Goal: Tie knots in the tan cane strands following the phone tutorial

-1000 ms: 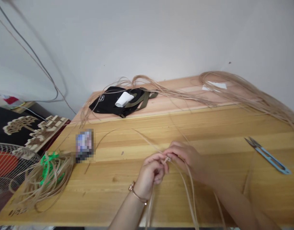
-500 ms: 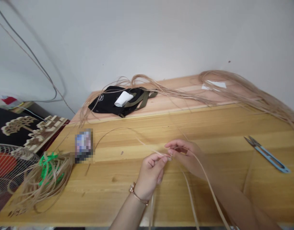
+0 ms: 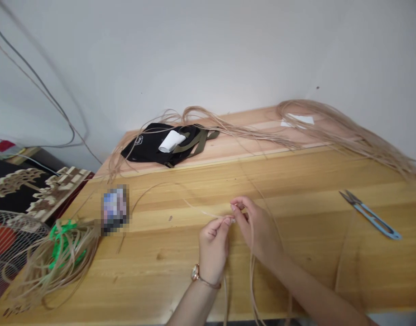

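My left hand (image 3: pixel 212 246), with a watch and a bracelet at its wrist, pinches thin tan rattan strips between thumb and forefinger above the table. One rattan strip (image 3: pixel 194 206) runs from the pinch up and left in a curve across the wood. Just to the right, my right hand (image 3: pixel 258 231) is closed, thumb against fingertips, on a strip whose end is too small to make out. A long rattan strip (image 3: pixel 252 280) hangs by the right hand, down past the table's front edge. Another strand drops below the left hand.
Blue thread snips (image 3: pixel 372 216) lie at the right. Rattan bundles (image 3: pixel 350 131) and a black bag (image 3: pixel 148 145) with white paper (image 3: pixel 172 141) rest along the wall. At left are a rattan coil with green ties (image 3: pixel 67 244), a pixelated object (image 3: pixel 115 209) and a fan guard (image 3: pixel 14 253).
My right hand has drawn slightly back from the left fingertips and turned more upright. The strip that arched over the right hand now hangs closer to its palm. The view has shifted slightly.
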